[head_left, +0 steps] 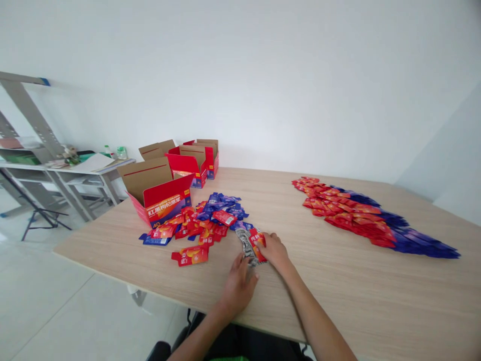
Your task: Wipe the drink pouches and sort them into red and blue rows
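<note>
A red sachet [255,241] with white lettering is gripped in my right hand [275,249], its thumb and fingers closed over the right side. Under and beside it lies a crumpled grey patterned cloth [246,244] on the table. My left hand [239,284] is at the near edge of the cloth, fingertips against it and thumb held apart. To the left of both hands spreads a loose heap of red sachets [205,230] and blue sachets [220,204]. A single red sachet [190,255] lies apart, nearer the front edge.
An open red carton [167,200] stands behind the heap, with further open cartons [188,159] toward the wall. On the right, overlapping rows of red sachets [349,220] and blue sachets [421,241] fan across the wooden table [338,291]. Grey desks [90,173] stand farther left.
</note>
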The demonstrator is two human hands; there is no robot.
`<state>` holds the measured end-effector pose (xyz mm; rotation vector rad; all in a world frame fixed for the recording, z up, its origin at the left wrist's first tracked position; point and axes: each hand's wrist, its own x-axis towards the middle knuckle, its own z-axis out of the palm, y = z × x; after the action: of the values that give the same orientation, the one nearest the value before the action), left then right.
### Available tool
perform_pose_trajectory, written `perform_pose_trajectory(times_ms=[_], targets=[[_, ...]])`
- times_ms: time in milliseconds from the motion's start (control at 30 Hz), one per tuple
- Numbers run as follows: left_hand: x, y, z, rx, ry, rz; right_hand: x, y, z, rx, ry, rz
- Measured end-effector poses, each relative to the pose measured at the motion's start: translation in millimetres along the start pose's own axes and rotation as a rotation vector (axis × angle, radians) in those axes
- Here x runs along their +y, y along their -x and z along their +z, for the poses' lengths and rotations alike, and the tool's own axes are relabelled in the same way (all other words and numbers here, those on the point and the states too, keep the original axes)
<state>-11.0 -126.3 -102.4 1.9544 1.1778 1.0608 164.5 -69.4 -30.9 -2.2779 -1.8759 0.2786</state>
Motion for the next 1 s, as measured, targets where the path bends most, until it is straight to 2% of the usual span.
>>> perform_pose_trajectory(times_ms=[100,200,300,367,433,467,500,533,567,600,667,733,800,867,933,1000], targets=[[2.9,4.1,2.8,-0.057,-0.211,0.047,0.2,11.1,11.8,0.091,0.003,0.005],[12.4,7.3,-0.5,-0.005,-0.35,0.129,2.0,26.8,26.9,0.313,0.005,-0.012],[19.3,18.8,-12.3,0.036,-0.412,0.393,8.0,60.3,38.1,0.627,-0.01,-0.171],[13.9,37.6,-18.8,-0.031,-0.396,0.675,15.1,96.7,48.6,0.78,-0.07,-0.35],[-2.3,65.3,-19.6,-0.091,-0.361,0.983,24.3,139.9,69.1,0.804,-0.124,-0.522],[-13.4,80.5,-17.6,-0.086,-0.33,1.078,29.7,161.0,84.2,0.758,-0.132,-0.596],[-25.4,95.1,-14.4,-0.094,-0.319,1.143,35.7,180.0,101.9,0.672,-0.129,-0.662],[-37.3,107.7,-10.4,-0.158,-0.35,1.166,42.1,195.9,121.2,0.628,-0.133,-0.74],[-48.3,117.3,-6.2,-0.221,-0.387,1.16,48.8,207.8,140.7,0.577,-0.134,-0.754],[-57.9,123.2,-2.2,-0.293,-0.444,1.095,55.4,215.5,158.9,0.496,-0.133,-0.711],[-72.9,123.6,4.0,-0.39,-0.479,0.957,66.3,219.0,187.0,0.256,-0.113,-0.436],[-83.5,112.1,7.0,-0.361,-0.541,0.667,71.2,210.5,201.4,0.076,-0.056,-0.136],[-91.1,95.8,7.4,-0.28,-0.613,0.32,67.8,194.9,204.9,-0.065,-0.047,0.057],[-95.5,81.6,6.4,-0.294,-0.665,0.029,57.8,176.3,202.8,-0.19,-0.084,0.14],[-96.5,73.0,4.4,-0.248,-0.702,-0.156,45.7,157.8,198.7,-0.254,-0.116,0.141],[-95.6,69.6,0.3,-0.145,-0.725,-0.25,36.3,142.5,194.0,-0.162,-0.184,0.063]])
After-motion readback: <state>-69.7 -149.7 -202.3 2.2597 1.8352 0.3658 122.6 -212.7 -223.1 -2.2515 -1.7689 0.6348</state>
